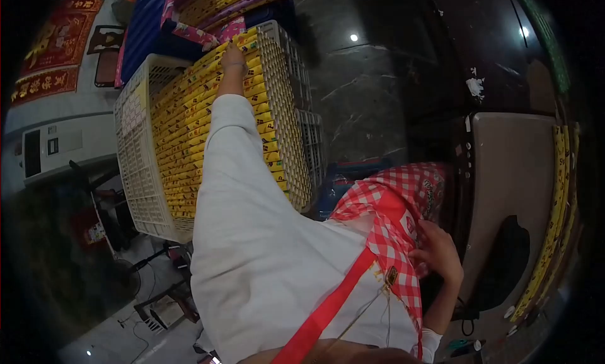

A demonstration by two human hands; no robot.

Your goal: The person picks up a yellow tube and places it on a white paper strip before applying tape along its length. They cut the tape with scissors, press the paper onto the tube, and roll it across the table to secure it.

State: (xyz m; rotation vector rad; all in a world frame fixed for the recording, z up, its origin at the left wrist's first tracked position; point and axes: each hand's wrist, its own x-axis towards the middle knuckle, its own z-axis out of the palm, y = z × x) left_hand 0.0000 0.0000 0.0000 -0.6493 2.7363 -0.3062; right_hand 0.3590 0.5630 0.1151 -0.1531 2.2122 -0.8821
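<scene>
My left hand (233, 59) reaches out to the far end of a stack of long yellow patterned rolls (183, 127). Its fingers are curled at the topmost roll, partly hidden by the hand's own back. The rolls lie side by side in a white plastic crate (142, 168), their ends forming a row on the right. Close to my body, my right hand (438, 250) is beside my red-and-white checked apron (397, 238), fingers bent and apart, with nothing visible in them.
Behind the crate stand a blue crate (144, 33) and more yellow and purple rolls (230, 5). A table (510, 175) to the right carries a black item (507, 257) and long yellow strips (554, 206). Chairs (167, 307) and a white appliance (53, 148) are at left.
</scene>
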